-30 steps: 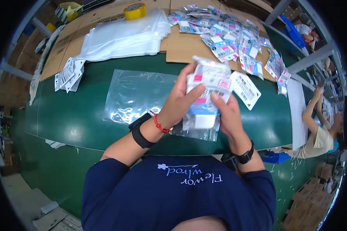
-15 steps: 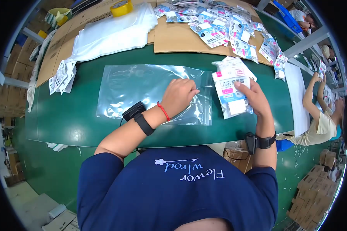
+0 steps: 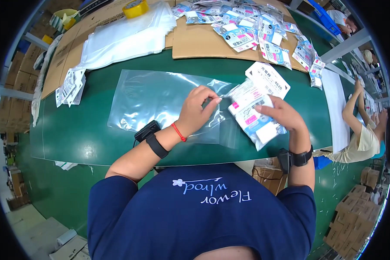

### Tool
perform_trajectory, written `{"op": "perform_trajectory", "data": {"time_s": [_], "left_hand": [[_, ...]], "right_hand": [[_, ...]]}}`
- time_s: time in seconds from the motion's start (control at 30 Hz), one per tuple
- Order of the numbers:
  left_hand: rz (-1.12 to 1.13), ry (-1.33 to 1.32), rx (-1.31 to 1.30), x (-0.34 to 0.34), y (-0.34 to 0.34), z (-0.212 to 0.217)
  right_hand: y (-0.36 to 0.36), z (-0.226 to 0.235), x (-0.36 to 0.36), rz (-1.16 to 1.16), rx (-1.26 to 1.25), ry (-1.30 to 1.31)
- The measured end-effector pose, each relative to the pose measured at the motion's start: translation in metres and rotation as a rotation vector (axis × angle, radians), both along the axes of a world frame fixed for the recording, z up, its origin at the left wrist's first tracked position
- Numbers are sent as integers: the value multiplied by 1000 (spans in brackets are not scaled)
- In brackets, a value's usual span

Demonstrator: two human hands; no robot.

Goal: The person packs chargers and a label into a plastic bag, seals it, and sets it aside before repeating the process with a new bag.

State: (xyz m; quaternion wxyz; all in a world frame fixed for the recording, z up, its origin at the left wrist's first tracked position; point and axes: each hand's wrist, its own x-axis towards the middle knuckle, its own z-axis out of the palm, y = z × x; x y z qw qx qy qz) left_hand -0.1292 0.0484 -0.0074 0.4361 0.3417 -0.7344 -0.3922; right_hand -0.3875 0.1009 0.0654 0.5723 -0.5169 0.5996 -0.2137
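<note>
A large clear plastic bag (image 3: 154, 102) lies on the green table in front of me. My left hand (image 3: 199, 106) pinches the upper edge of its right end between thumb and fingertips, lifting that edge slightly. In my right hand (image 3: 281, 113) is a small stack of product packets (image 3: 252, 110) in blue, pink and white, thumb on top, fingers hidden beneath. A white printed card (image 3: 268, 81) sticks out behind the stack. The packets' upper left corner is close to the bag's pinched edge; whether they touch I cannot tell.
Many similar packets (image 3: 234, 37) are heaped on cardboard (image 3: 195, 50) at the back right. A stack of clear bags (image 3: 121, 39) with a yellow tape roll (image 3: 135, 8) is at the back left. White cards (image 3: 71, 86) lie at left. Another person (image 3: 355, 138) works at right.
My left hand has taken hold of the bag's edge, and the bag's right end has shifted and tilted. The packets have moved down and left and turned, exposing the white card behind them.
</note>
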Motion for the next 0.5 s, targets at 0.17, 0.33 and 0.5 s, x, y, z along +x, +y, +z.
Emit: {"op": "perform_trajectory", "data": {"time_s": [0.17,0.33,0.5], "left_hand": [[14,-38,-181,-3,2,-2],[39,-143,-151,-4,9,7],[-70,-366,-282,1,5,0]], "right_hand": [[0,-2,10,60,97,-66],[2,-7,-4,-147,46,-102],[5,-9,-1,-71,58,-26]]}}
